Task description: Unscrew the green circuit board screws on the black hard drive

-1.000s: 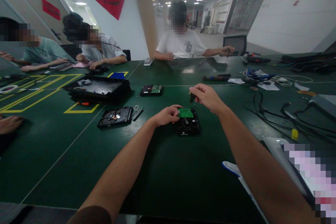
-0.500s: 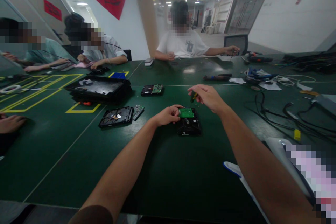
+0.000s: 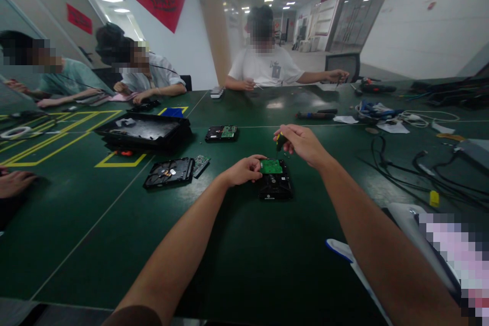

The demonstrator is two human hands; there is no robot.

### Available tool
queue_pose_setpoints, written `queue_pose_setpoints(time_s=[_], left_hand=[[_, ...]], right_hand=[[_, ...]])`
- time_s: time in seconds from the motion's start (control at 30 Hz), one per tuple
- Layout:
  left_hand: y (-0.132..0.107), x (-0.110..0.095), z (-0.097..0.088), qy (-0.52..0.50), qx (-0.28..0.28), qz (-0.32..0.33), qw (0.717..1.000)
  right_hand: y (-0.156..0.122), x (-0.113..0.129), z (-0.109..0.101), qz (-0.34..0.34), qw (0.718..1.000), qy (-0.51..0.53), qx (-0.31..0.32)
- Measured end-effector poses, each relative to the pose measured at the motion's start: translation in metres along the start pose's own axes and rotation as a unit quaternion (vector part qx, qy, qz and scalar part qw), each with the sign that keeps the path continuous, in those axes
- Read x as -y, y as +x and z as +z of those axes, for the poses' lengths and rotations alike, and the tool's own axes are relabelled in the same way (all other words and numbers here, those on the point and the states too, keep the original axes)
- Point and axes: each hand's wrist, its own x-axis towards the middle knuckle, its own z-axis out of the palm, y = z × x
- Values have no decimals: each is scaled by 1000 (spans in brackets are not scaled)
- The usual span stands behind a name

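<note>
A black hard drive (image 3: pixel 275 187) lies on the green table in front of me, a green circuit board (image 3: pixel 271 166) on its far half. My left hand (image 3: pixel 246 169) grips the drive at its left edge, fingers curled beside the board. In my right hand (image 3: pixel 300 143) is a small screwdriver (image 3: pixel 281 141) with a dark and yellow handle, pinched between the fingers and pointing down. Its tip is at the far edge of the board; whether it touches a screw is too small to tell. A few tiny bits lie just beyond the drive.
To the left are another hard drive (image 3: pixel 168 172), a loose circuit board (image 3: pixel 200 165) and a stack of black trays (image 3: pixel 144 130). A third drive (image 3: pixel 221 133) lies farther back. Black cables (image 3: pixel 405 173) and a glove-like white item (image 3: pixel 340 249) are at right. Several people sit around the table.
My right hand has lowered the screwdriver slightly toward the board's far edge, and more of its handle shows. My left hand still holds the drive.
</note>
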Motion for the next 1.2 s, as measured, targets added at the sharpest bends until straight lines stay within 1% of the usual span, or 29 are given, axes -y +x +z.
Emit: queue_pose_setpoints(time_s=[0.13, 0.27, 0.4, 0.53, 0.67, 0.77, 0.9, 1.0, 1.2], left_hand=[[1, -1, 0, 8, -8, -1, 1000], [0, -1, -1, 17, -8, -10, 1000], [0, 1, -1, 25, -2, 1, 1000], [1, 3, -1, 21, -7, 5, 1000], [1, 3, -1, 9, -5, 8, 1000], [1, 4, -1, 15, -6, 5, 1000], [1, 4, -2, 30, -13, 5, 999], [1, 2, -1, 41, -20, -8, 999], [1, 0, 0, 24, -17, -7, 1000]], right_hand=[[0, -2, -1, -11, 1000, -12, 3], [-1, -3, -1, 0, 999, -44, -19], [-1, -1, 0, 14, 1000, -18, -12], [0, 2, 0, 6, 1000, 11, -8], [0, 0, 1, -5, 1000, 5, -6], [0, -1, 1, -2, 1000, -8, -9], [-1, -1, -1, 0, 999, -30, -27], [-1, 0, -2, 10, 998, -35, -42], [-1, 1, 1, 9, 1000, -6, -3]])
